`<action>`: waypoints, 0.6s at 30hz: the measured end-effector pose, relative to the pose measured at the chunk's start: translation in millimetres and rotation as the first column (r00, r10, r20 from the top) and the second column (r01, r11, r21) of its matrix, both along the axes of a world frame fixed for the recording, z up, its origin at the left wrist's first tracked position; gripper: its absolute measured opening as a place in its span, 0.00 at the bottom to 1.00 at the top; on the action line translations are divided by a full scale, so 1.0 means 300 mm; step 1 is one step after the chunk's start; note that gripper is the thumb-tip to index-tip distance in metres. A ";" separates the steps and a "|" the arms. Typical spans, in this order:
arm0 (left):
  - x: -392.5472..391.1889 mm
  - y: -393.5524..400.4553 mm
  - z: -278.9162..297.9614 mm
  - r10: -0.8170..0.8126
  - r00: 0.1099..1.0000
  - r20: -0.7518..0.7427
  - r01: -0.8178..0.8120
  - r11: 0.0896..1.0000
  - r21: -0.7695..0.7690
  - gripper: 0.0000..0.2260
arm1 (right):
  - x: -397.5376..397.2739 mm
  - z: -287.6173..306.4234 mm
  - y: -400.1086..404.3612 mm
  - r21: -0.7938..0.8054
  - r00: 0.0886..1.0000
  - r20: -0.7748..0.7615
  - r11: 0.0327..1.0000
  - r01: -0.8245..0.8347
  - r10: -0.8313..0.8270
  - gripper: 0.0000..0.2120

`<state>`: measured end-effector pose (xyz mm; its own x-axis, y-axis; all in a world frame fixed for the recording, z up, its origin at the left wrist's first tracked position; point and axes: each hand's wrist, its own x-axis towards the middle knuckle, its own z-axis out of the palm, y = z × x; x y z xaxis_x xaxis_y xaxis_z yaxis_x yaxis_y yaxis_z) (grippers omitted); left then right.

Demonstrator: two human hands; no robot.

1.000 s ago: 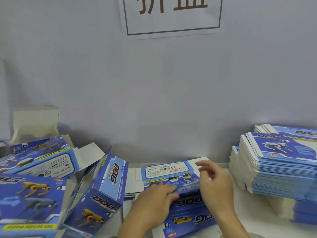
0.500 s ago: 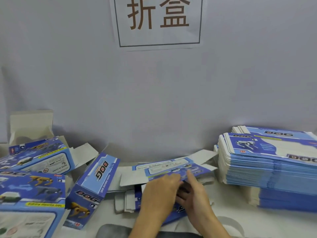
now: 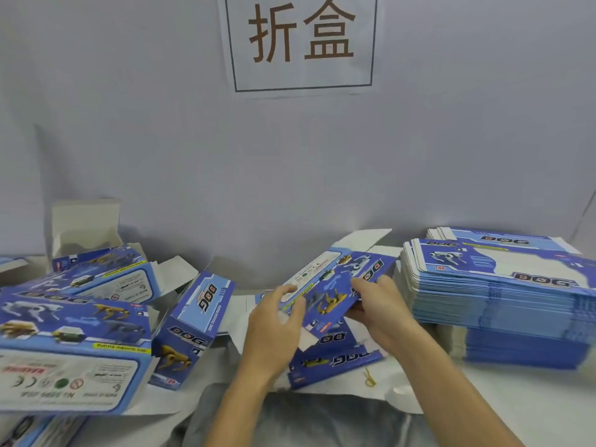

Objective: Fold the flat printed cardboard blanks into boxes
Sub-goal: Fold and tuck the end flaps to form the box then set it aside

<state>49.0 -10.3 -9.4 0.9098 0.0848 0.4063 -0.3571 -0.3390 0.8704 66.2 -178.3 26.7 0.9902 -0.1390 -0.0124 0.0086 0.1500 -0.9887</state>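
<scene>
Left hand [image 3: 277, 321] gripping the near-left edge of a flat blue printed cardboard blank [image 3: 335, 285], thumb on the printed face, fingers curled underneath. Right hand [image 3: 382, 306] gripping the same blank at its near-right edge, thumb on top beside the "DOG" lettering. Held clear of the white tabletop [image 3: 516, 398], tilted, far-right end raised toward the grey wall [image 3: 193, 156], plain white flaps sticking out at that far end.

Long axis running from near left to far right, on a diagonal between the two hands. Sits directly between both, neither nearer; left at the low end, right closer to the raised end. Probably the opening step: pushing the two held edges toward each other across the short axis should pop the flattened sleeve into a tube. Not yet squared, still looking flat.

More loose blue blanks [image 3: 335, 359] lying flat beneath the hands. To the right, just beside the right wrist, a tall stack of flat blue blanks [image 3: 503, 295], well stocked, so plenty of work apparently left. To the left, several folded blue boxes [image 3: 193, 327] heaped together, some with white flaps open, the nearest one [image 3: 74, 346] lying with its label panel up. On the wall above, a white paper sign with brown characters [image 3: 301, 37].
</scene>
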 end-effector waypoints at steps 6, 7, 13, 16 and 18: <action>0.018 0.108 0.076 0.139 0.990 0.026 -0.140 0.989 0.051 0.13 | 0.006 0.127 -0.079 -0.186 0.985 0.146 0.976 0.116 -0.089 0.05; 0.024 0.120 0.072 0.174 0.985 0.012 -0.174 0.983 0.066 0.16 | 0.007 0.127 -0.095 -0.210 0.982 0.163 0.968 0.134 -0.101 0.04; 0.040 0.113 0.042 -0.046 0.974 -0.222 0.015 0.990 -0.138 0.22 | -0.022 0.041 -0.149 -0.205 0.965 0.252 0.971 0.123 -0.069 0.06; 0.046 0.088 0.018 -0.148 0.954 -0.262 0.094 0.974 -0.208 0.16 | -0.045 -0.046 -0.118 -0.141 0.974 0.227 0.989 0.048 -0.015 0.08; 0.053 0.077 -0.002 -0.114 0.961 -0.250 0.065 0.978 -0.196 0.09 | -0.052 -0.117 -0.108 -0.069 0.984 0.175 0.997 0.028 -0.016 0.08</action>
<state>64.8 12.8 -10.1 0.9888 0.0490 0.1410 -0.1330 -0.1407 0.9811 50.5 -210.7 -8.6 0.9730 -0.1553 0.1708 0.1844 0.0778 -0.9798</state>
